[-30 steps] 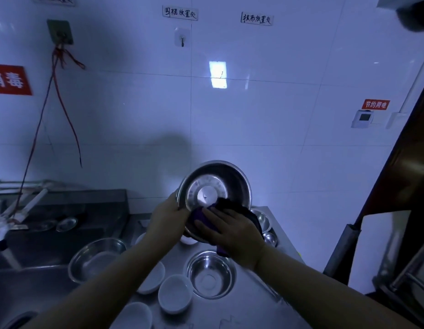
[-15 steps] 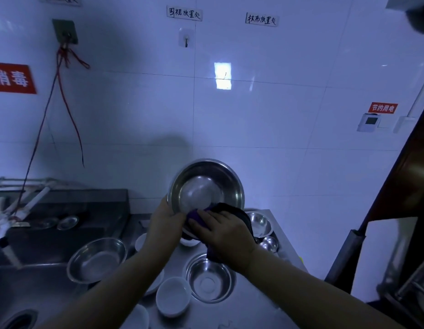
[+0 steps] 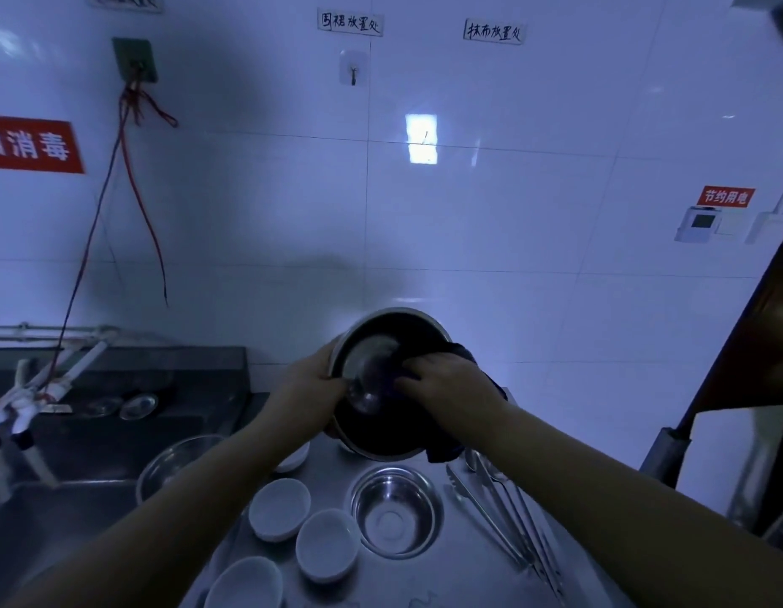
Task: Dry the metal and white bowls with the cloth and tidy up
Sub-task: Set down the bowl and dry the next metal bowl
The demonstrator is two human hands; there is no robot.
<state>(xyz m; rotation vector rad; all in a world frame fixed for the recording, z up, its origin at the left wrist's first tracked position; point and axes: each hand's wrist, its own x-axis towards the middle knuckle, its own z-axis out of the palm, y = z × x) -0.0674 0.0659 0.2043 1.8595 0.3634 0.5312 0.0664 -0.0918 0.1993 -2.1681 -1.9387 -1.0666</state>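
Centre frame, above the steel worktop (image 3: 446,577): large metal bowl (image 3: 383,427) tilted, mouth toward the camera. Left hand (image 3: 308,388) gripping its left rim, fingers curled over the edge. Right hand (image 3: 446,383) pressing a dark cloth (image 3: 459,357) into the bowl, fingers bent over the fabric.

Lower centre, on the worktop: smaller metal bowl (image 3: 396,511), three white bowls (image 3: 279,509) (image 3: 327,544) (image 3: 245,583) just left of it, tongs (image 3: 490,520) to the right.

Left: red sign (image 3: 30,144) reading "四消毒". Top: paper labels "围裙放置处" (image 3: 350,23) and "抹布放置处" (image 3: 494,32). Right: small red sticker "节约用电" (image 3: 726,197).
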